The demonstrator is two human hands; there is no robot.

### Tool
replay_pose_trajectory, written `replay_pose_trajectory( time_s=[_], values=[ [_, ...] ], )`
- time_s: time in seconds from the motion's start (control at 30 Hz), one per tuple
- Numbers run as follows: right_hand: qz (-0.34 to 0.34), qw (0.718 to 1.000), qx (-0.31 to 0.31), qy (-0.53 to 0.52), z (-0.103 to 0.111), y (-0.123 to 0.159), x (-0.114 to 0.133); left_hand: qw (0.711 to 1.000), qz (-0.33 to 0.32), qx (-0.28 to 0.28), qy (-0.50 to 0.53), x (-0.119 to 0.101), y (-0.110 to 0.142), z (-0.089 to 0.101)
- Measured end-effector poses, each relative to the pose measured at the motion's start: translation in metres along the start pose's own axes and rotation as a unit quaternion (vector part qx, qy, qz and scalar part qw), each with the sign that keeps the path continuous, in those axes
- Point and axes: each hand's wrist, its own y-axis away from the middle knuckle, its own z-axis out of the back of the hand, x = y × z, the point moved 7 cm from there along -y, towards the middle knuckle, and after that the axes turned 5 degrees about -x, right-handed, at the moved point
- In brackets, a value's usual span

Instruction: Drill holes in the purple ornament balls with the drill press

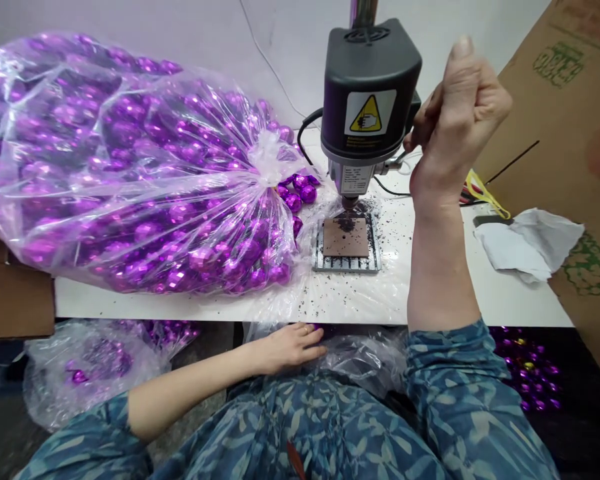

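Note:
My right hand [463,113] is raised at the right of a black bench drill press [370,87], its fingers wrapped round the end of the metal feed handle [397,162]. Below the chuck [350,200], a brown square plate [345,239] with a small hole lies on the slotted metal base [347,265]. Dark shavings cover part of the plate. Down at my lap, my left hand [295,347] rests palm down at a clear plastic bag [365,357], fingers stretched and slightly apart. A bit of purple shows beside its fingertips; what lies under the palm is hidden.
A big tied clear bag [145,173] of shiny purple faceted balls fills the table's left side. Several loose balls [300,192] lie beside the drill. Crumpled white paper [527,243] and a cardboard box [565,87] stand right. More purple balls [535,370] lie below the table edge.

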Motion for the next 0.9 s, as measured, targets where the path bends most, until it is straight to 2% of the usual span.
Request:
replay_pose_trajectory(
  time_s=[0.07, 0.13, 0.2, 0.27, 0.33, 0.37, 0.43, 0.5, 0.53, 0.63, 0.7, 0.73, 0.8, 0.9],
  values=[
    [-0.006, 1.000, -0.003, -0.010, 0.001, 0.000, 0.001, 0.989, 0.020, -0.144, 0.030, 0.030, -0.012, 0.034],
    [-0.012, 1.000, -0.001, -0.012, 0.001, 0.001, 0.002, 0.956, 0.080, -0.281, 0.029, 0.078, -0.029, 0.078],
    [-0.011, 1.000, 0.000, -0.003, 0.001, 0.001, 0.003, 0.923, 0.181, -0.339, 0.010, 0.139, -0.053, 0.114],
    [-0.011, 1.000, -0.002, 0.014, 0.001, 0.002, 0.004, 0.897, 0.287, -0.334, -0.027, 0.196, -0.079, 0.140],
    [-0.013, 1.000, -0.006, 0.026, 0.002, 0.002, 0.003, 0.875, 0.374, -0.303, -0.050, 0.242, -0.099, 0.154],
    [-0.014, 0.999, -0.007, 0.028, 0.002, 0.002, 0.003, 0.867, 0.402, -0.290, -0.054, 0.258, -0.105, 0.157],
    [-0.014, 0.999, 0.001, 0.033, 0.002, 0.002, 0.002, 0.860, 0.431, -0.268, -0.054, 0.277, -0.112, 0.160],
    [-0.010, 0.999, 0.010, 0.048, 0.002, 0.003, 0.001, 0.860, 0.435, -0.262, -0.055, 0.277, -0.111, 0.164],
    [-0.008, 0.998, 0.017, 0.055, 0.002, 0.003, 0.002, 0.860, 0.429, -0.271, -0.058, 0.270, -0.108, 0.168],
    [-0.005, 0.999, 0.022, 0.045, 0.004, 0.004, 0.003, 0.847, 0.391, -0.356, -0.050, 0.226, -0.092, 0.182],
    [-0.007, 0.999, 0.028, 0.027, 0.004, 0.005, 0.004, 0.828, 0.364, -0.426, 0.016, 0.190, -0.079, 0.183],
    [-0.009, 0.999, 0.030, 0.021, 0.004, 0.005, 0.004, 0.818, 0.355, -0.446, 0.084, 0.174, -0.075, 0.178],
    [-0.011, 0.999, 0.033, 0.017, 0.003, 0.006, 0.005, 0.785, 0.338, -0.437, 0.280, 0.150, -0.075, 0.154],
    [-0.007, 0.999, 0.021, 0.032, 0.004, 0.007, 0.005, 0.681, 0.321, -0.371, 0.544, 0.131, -0.088, 0.111]
  ],
)
